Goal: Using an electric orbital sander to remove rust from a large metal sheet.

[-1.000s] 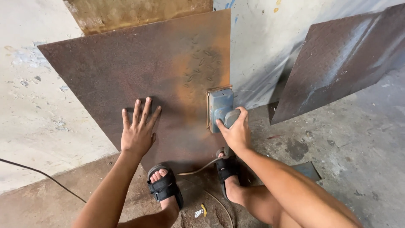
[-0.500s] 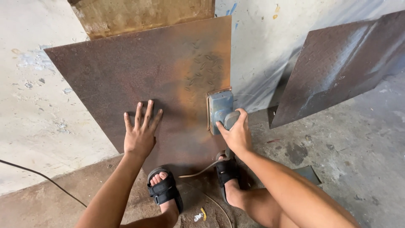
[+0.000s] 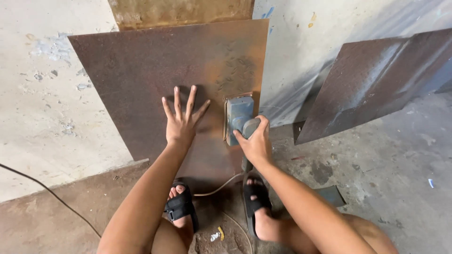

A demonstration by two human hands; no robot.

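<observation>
2 hands are set on the upright rusty plate [image 3: 155, 80]: the right hand [image 3: 255, 143] is closed around the sander [image 3: 238, 118], just right of the flat, splayed left hand [image 3: 181, 120].

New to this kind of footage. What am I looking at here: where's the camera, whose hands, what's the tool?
There is no machine here. A person wears one camera on the head, and it looks down at their own two bare arms, so you see roughly what they see.

The left hand is pressed flat, fingers spread, on a large rusty metal sheet that leans against the wall. The right hand grips a grey-blue power sander, whose flat pad lies against the same sheet near its right edge. A cord runs from the tool down between the feet, which are in black sandals.

A second rusty sheet leans to the right, and a thin black cable crosses the concrete floor on the left.
</observation>
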